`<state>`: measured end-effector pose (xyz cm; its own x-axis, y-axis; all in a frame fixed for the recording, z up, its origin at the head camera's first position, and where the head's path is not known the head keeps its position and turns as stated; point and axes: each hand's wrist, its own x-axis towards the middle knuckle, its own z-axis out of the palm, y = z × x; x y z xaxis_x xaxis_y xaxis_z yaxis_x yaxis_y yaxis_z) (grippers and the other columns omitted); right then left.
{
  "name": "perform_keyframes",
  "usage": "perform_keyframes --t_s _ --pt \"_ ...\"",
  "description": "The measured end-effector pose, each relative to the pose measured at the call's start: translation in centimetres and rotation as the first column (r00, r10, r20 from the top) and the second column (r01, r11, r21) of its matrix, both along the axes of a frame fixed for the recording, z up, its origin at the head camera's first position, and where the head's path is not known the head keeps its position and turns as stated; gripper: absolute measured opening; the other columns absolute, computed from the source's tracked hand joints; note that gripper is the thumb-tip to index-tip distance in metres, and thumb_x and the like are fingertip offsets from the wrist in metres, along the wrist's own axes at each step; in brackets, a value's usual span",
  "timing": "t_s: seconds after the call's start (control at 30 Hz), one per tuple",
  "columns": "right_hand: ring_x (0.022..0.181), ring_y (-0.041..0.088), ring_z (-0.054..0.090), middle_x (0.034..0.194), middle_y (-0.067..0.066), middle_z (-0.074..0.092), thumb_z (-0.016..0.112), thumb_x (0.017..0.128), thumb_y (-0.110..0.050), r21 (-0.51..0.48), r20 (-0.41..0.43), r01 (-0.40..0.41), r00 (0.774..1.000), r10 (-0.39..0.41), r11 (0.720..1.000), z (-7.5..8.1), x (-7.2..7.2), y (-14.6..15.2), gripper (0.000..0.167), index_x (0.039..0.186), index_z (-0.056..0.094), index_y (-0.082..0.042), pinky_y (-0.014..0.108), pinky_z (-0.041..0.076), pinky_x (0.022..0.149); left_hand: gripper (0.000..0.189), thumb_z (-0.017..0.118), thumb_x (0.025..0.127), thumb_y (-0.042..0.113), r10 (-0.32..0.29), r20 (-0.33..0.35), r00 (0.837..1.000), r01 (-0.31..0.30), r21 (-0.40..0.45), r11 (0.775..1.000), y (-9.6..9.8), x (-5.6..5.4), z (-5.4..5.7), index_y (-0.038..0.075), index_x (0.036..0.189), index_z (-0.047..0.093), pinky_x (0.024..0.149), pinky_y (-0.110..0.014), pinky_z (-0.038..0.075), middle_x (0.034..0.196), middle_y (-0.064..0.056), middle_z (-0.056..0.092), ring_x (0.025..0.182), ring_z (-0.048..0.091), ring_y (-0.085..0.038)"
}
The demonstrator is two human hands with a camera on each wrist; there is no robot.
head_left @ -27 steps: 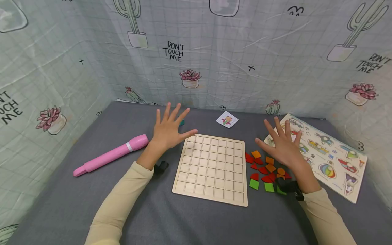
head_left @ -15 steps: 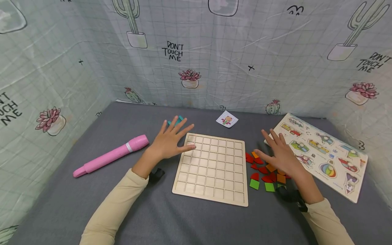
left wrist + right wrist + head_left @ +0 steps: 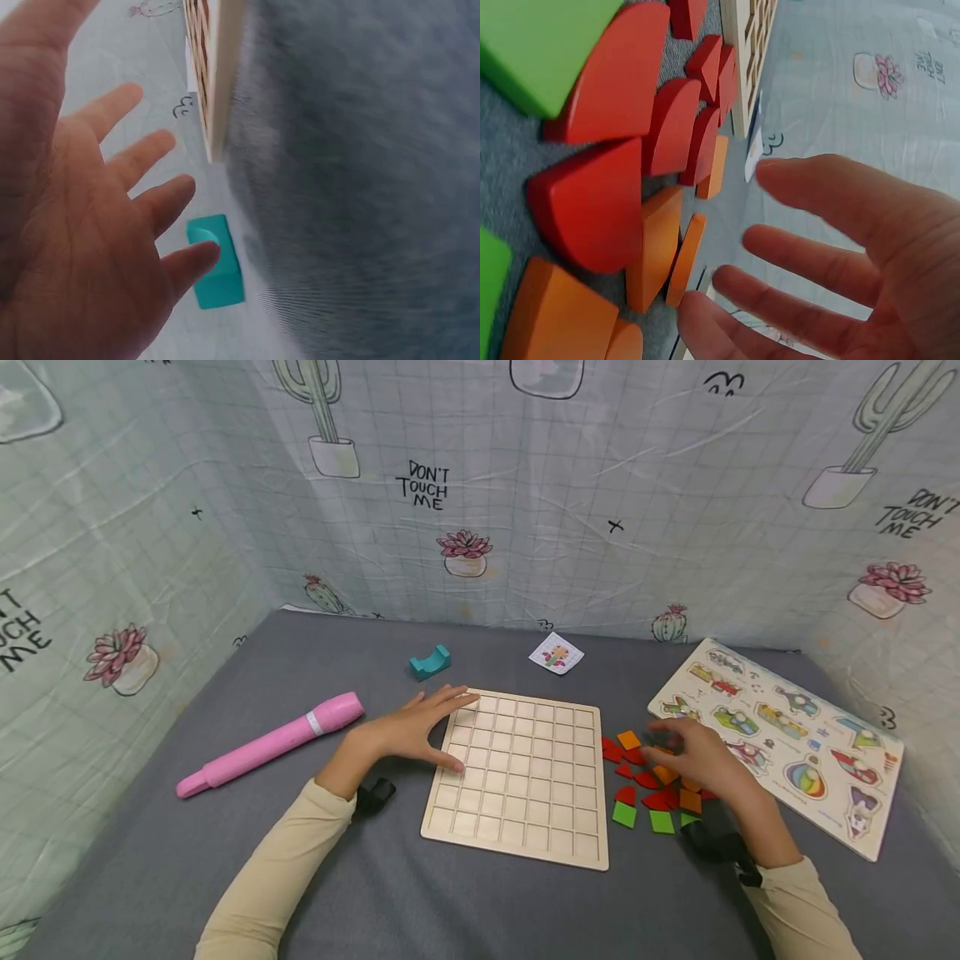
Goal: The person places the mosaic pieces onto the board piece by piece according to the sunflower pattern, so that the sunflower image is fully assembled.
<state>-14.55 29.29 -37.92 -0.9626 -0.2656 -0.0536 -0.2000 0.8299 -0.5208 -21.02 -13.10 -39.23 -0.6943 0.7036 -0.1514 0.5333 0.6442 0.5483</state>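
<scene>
A grid board (image 3: 525,777) is set flat on the grey-covered bench (image 3: 450,902), between the two hands, presumably so that it can be reached from either side. The left hand (image 3: 408,727) is held at the board's left edge, with its fingers spread and the thumb stretched over the cells; nothing is gripped. The right hand (image 3: 697,752) is held low over the loose coloured pieces (image 3: 662,800), which are gathered just beside the board's right edge, a placing apparently chosen for short reaches. Its fingers are parted and gently bent, with nothing pinched; whether a fingertip is touched to an orange piece (image 3: 686,259) cannot be told. A small card (image 3: 556,653) is laid beyond the board, face up, perhaps so that its flower-like pattern can be seen. The board is made of pale wood, squarish, and divided by thin raised strips into rows of shallow square cells. The pieces are thick, flat-faced and painted red, orange and green; squares and rounded wedges are mixed together, some overlapped. A teal block (image 3: 430,662), a pink tube (image 3: 270,743) and a picture board (image 3: 806,777) are placed farther out.
</scene>
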Motion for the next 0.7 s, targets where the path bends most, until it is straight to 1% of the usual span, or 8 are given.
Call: perform_keyframes --t_s 0.07,0.13,0.27,0.37,0.43,0.57,0.7 --pt "0.091 0.035 0.062 0.116 0.029 0.06 0.071 0.09 -0.021 0.004 0.011 -0.009 1.0 0.009 1.0 -0.1 0.0 0.3 0.042 0.12 0.062 0.008 0.041 0.053 0.068 0.105 0.079 0.076 0.052 0.007 0.019 1.0 -0.007 -0.006 1.0 -0.2 0.0 -0.1 0.021 0.157 0.021 0.116 -0.063 0.003 0.162 -0.01 0.012 0.149 0.012 -0.03" --pt "0.088 0.034 0.063 0.113 0.028 0.062 0.072 0.089 -0.018 0.009 0.007 -0.025 1.0 0.025 1.0 -0.2 -0.1 0.6 0.038 0.116 0.064 0.008 0.041 0.054 0.066 0.104 0.08 0.075 0.052 0.018 0.037 0.999 -0.018 -0.011 1.0 -0.5 0.0 -0.2 0.019 0.156 0.024 0.117 -0.061 0.003 0.162 -0.011 0.014 0.149 0.015 -0.029" --pt "0.089 0.037 0.063 0.111 0.027 0.063 0.071 0.087 -0.008 0.017 -0.012 -0.043 0.999 0.044 0.999 -0.3 -0.1 1.0 0.031 0.112 0.065 0.008 0.047 0.055 0.072 0.1 0.082 0.074 0.047 0.022 0.052 0.998 -0.022 -0.001 1.0 -0.7 -0.2 -0.3 0.013 0.153 0.031 0.118 -0.059 0.005 0.16 -0.013 0.019 0.147 0.019 -0.032" --pt "0.09 0.037 0.063 0.109 0.026 0.064 0.07 0.086 -0.004 0.017 -0.008 -0.044 0.999 0.044 0.999 -0.4 -0.1 1.1 0.028 0.111 0.066 0.008 0.049 0.055 0.076 0.099 0.083 0.075 0.044 0.016 0.052 0.999 -0.016 0.008 1.0 -0.8 -0.3 -0.5 0.009 0.152 0.032 0.118 -0.057 0.008 0.159 -0.013 0.023 0.146 0.021 -0.033" --pt "0.09 0.038 0.063 0.107 0.026 0.065 0.07 0.085 -0.003 0.012 0.0 -0.045 0.999 0.045 0.999 -0.4 -0.2 1.3 0.027 0.11 0.066 0.008 0.049 0.055 0.076 0.099 0.084 0.075 0.043 0.014 0.053 0.999 -0.014 0.011 1.0 -0.9 -0.3 -0.6 0.008 0.152 0.033 0.118 -0.057 0.008 0.158 -0.014 0.025 0.146 0.022 -0.033" --pt "0.087 0.036 0.064 0.103 0.025 0.066 0.071 0.085 -0.003 0.004 -0.001 -0.048 0.999 0.048 0.999 -0.5 -0.3 1.5 0.026 0.108 0.066 0.009 0.047 0.055 0.073 0.099 0.084 0.074 0.042 0.011 0.047 0.999 -0.011 0.006 1.0 -1.0 -0.4 -0.5 0.008 0.152 0.033 0.118 -0.057 0.009 0.157 -0.014 0.026 0.146 0.024 -0.032" --pt "0.085 0.032 0.064 0.101 0.022 0.066 0.071 0.086 -0.005 0.006 -0.007 -0.042 0.999 0.043 0.999 -0.7 -0.3 1.4 0.024 0.107 0.067 0.007 0.039 0.054 0.07 0.099 0.084 0.074 0.043 0.008 0.043 0.999 -0.009 0.009 1.0 -0.9 -0.5 -0.4 0.009 0.152 0.034 0.118 -0.058 0.011 0.157 -0.014 0.027 0.145 0.025 -0.032"
